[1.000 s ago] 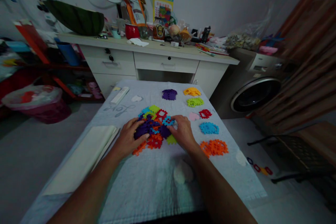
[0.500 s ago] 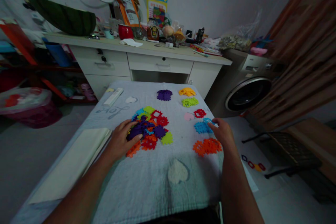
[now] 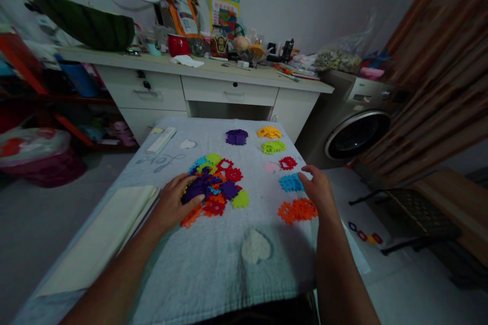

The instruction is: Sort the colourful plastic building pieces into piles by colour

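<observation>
A mixed heap of coloured plastic puzzle tiles (image 3: pixel 215 187) lies in the middle of a pale towel-covered table (image 3: pixel 213 269). My left hand (image 3: pixel 173 204) rests flat on the heap's left edge, fingers spread over purple tiles. My right hand (image 3: pixel 318 190) hovers open over the right side, fingers beside the blue pile (image 3: pixel 290 182) and above the orange pile (image 3: pixel 297 209). Sorted piles stand further back: red (image 3: pixel 287 163), green (image 3: pixel 273 147), yellow (image 3: pixel 269 132), purple (image 3: pixel 236 136).
A folded cream cloth (image 3: pixel 97 236) lies at the table's left. A white desk (image 3: pixel 198 86) with clutter stands behind, a washing machine (image 3: pixel 354 129) at the right, a dark chair (image 3: pixel 415 218) beside it. Loose rings (image 3: pixel 362 235) lie on the floor.
My right hand left the mixed heap with a blue tile, moved right to the blue pile, and now sits open there. My left hand stayed on the heap.
</observation>
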{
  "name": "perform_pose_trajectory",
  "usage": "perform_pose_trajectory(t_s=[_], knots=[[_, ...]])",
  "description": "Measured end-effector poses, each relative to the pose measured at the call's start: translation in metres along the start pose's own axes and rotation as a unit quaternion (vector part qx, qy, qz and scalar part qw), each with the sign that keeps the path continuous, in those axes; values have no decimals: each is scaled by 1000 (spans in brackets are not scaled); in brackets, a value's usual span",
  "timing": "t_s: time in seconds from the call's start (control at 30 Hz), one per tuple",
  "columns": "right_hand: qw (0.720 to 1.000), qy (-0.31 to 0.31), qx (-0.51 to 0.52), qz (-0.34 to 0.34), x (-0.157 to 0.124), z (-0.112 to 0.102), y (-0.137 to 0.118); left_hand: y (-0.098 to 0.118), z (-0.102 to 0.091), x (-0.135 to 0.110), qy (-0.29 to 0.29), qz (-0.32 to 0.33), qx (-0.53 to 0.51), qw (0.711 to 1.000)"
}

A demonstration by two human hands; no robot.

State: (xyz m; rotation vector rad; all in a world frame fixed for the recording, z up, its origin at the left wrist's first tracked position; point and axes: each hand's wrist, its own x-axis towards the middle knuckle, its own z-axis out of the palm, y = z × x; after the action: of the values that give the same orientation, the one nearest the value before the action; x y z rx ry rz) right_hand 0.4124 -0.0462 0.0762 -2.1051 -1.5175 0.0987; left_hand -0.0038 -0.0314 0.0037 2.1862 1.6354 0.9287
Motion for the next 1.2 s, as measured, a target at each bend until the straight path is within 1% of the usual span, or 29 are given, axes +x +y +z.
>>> perform_pose_trajectory(t_s=[0.03, 0.1, 0.17, 0.23, 0.33, 0.4, 0.5, 0.6, 0.93, 1.07, 1.2], knots=[[999, -6, 21, -32, -1, 0, -8, 0, 0, 0, -2, 1, -1, 1000], [993, -42, 63, -96, -5, 3, -30, 0, 0, 0, -5, 4, -2, 1000], [978, -92, 96, -159, -13, 10, -57, 0, 0, 0, -8, 6, -1, 1000], [960, -140, 107, -217, -25, 22, -85, 0, 0, -1, -15, 3, 1, 1000], [940, -191, 77, -271, -46, 45, -119, 0, 0, -2, -28, -5, 11, 1000], [937, -204, 57, -277, -58, 60, -132, 1, -1, -3, -36, -8, 19, 999], [943, -201, 53, -260, -68, 77, -137, 2, -2, -4, -46, 0, 25, 999], [944, -199, 70, -253, -69, 86, -133, 3, -2, -5, -47, 6, 28, 998], [950, -154, 133, -238, -63, 97, -121, 2, 1, -3, -27, 12, 33, 999], [951, -129, 155, -236, -62, 98, -119, 1, 2, -3, -25, 13, 32, 999], [949, -125, 169, -237, -63, 97, -120, 0, 2, -3, -20, 13, 26, 999]])
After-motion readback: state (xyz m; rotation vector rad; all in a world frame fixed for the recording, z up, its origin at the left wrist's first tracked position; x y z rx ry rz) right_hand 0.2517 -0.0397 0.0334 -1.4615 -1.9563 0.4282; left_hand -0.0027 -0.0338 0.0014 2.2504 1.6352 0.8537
